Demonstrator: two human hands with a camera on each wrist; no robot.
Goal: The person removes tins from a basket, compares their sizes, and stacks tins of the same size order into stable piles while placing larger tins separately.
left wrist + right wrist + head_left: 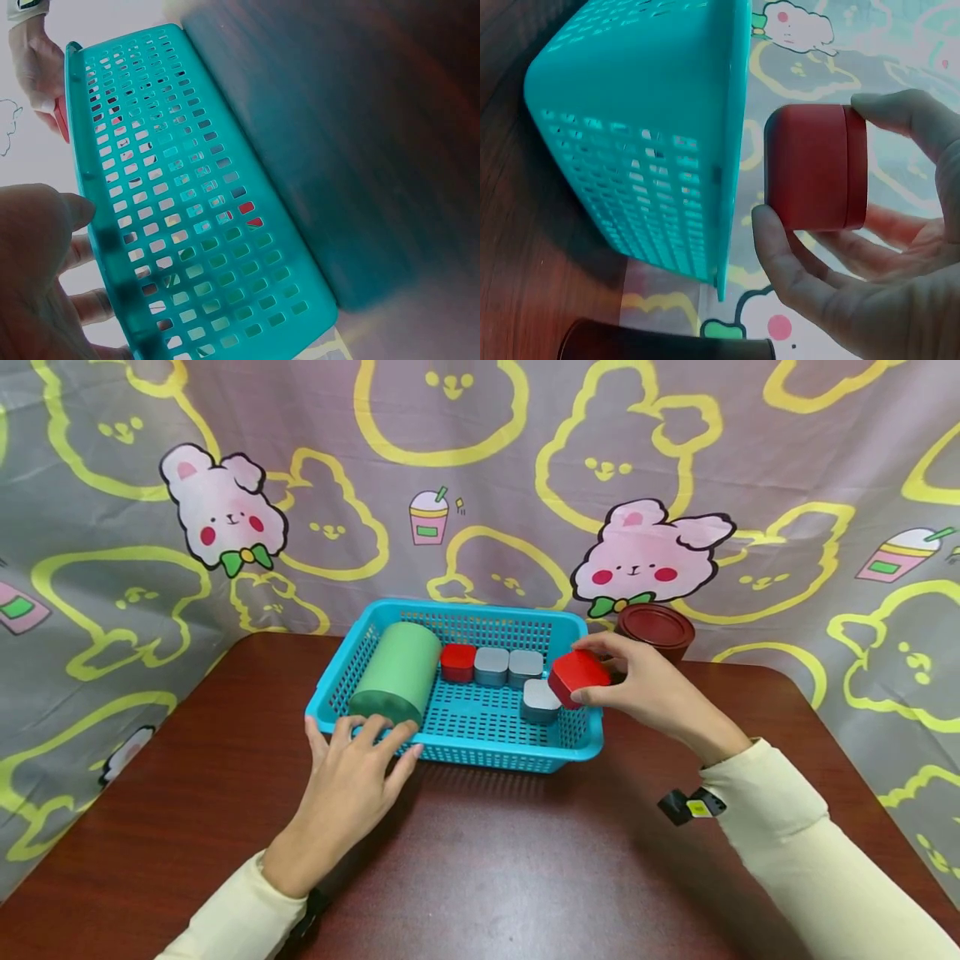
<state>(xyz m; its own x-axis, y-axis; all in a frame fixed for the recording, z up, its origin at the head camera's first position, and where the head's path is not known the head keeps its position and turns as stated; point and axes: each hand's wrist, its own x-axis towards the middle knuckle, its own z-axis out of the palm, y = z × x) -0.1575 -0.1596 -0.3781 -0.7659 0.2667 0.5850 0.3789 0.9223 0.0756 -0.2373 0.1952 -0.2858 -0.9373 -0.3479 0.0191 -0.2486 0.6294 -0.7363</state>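
My right hand [654, 692] pinches a red tin [577, 677], thumb on one side, fingers on the other, tilted, just above the right rim of the blue basket [480, 752]. Right wrist view: tin [815, 166] just beside the rim, apart from it. Below and inward of my grip, a grey tin [540, 700] against the right wall. Further in: two grey tins [507, 665], a second red tin [457, 662], a green cylinder [396, 673] lying on its side.

My left hand [351, 781], fingers spread straight, rests on the basket's near left corner, fingertips touching the rim just below the cylinder's end. Behind my right hand, a dark red lidded jar [655, 628] on the table [480, 860].
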